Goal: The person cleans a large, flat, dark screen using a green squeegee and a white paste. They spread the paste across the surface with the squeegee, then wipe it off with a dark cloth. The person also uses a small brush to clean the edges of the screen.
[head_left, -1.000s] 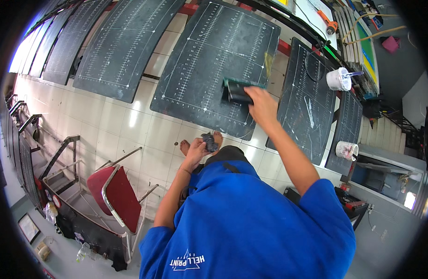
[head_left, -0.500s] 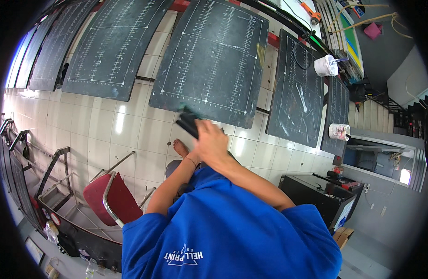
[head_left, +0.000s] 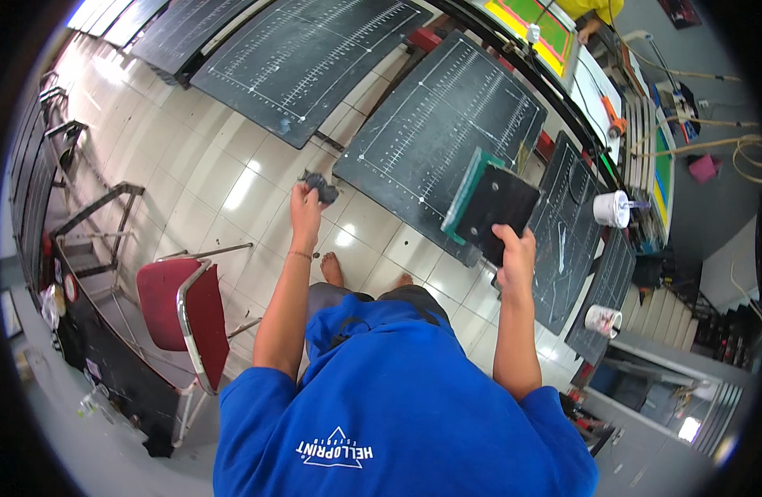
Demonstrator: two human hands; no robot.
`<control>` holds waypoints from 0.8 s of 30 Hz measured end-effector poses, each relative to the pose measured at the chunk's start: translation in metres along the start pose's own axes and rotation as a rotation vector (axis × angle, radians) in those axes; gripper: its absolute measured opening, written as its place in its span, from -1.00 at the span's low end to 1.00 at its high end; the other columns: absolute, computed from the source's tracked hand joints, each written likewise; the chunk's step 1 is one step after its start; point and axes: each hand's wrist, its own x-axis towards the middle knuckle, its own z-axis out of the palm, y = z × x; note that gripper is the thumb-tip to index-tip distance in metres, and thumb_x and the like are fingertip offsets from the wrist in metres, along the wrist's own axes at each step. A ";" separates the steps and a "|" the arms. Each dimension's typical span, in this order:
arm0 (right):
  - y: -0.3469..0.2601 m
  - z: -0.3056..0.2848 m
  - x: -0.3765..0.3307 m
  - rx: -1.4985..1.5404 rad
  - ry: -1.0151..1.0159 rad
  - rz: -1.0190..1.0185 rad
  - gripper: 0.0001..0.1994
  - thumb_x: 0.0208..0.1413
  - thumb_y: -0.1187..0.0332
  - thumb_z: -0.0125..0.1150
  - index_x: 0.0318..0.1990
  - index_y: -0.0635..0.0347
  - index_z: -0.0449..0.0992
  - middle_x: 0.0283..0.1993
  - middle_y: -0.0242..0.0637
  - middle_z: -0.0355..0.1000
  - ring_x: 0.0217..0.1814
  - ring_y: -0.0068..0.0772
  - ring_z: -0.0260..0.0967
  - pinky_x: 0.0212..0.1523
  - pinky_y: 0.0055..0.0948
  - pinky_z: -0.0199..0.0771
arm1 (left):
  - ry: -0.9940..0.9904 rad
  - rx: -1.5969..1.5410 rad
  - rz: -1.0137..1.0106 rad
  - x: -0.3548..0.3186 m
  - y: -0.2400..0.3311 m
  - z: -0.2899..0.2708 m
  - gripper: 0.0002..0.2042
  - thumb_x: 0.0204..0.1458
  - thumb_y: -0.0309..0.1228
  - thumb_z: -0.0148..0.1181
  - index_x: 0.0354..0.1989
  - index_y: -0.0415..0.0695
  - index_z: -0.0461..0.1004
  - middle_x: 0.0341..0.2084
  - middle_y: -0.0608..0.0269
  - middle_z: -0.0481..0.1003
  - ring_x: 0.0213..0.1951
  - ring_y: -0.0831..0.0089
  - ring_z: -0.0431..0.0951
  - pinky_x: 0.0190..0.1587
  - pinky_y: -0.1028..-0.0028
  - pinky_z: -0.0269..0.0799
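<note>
My right hand (head_left: pixel 516 255) is closed on the black holder of a wide squeegee (head_left: pixel 501 207), thumb on its face. The squeegee's green blade points up and left, over the front right part of a dark printing board (head_left: pixel 435 108) with white ruled scales. To the left, my left hand (head_left: pixel 304 211) pinches a crumpled dark grey rag (head_left: pixel 319 189). The rag hangs above the tiled floor, just off the board's front left corner. A wide gap separates the two hands.
More ruled boards (head_left: pixel 290 58) line both sides. A white tub (head_left: pixel 611 209) and a stained white pot (head_left: pixel 602 320) stand at right. A red chair (head_left: pixel 182 306) is at left. At the far upper right, another person's yellow sleeve (head_left: pixel 581 7) shows beside a framed screen (head_left: pixel 537 31).
My hands were together around the squeegee at the board's front edge. Now they are apart, squeegee to the right, rag to the left. The view has turned, bringing the yellow sleeve in.
</note>
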 end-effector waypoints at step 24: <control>0.005 -0.243 0.052 -0.003 -0.300 0.049 -0.70 -0.03 0.58 0.21 -0.07 0.42 0.51 -0.14 -0.22 0.54 -0.16 -0.44 0.48 -0.04 -0.47 0.44 | 0.265 0.745 0.504 -0.233 -0.110 0.230 -0.88 0.10 -0.53 0.16 -0.21 -0.25 0.41 -0.31 0.01 0.45 -0.37 0.17 0.55 -0.29 0.29 0.41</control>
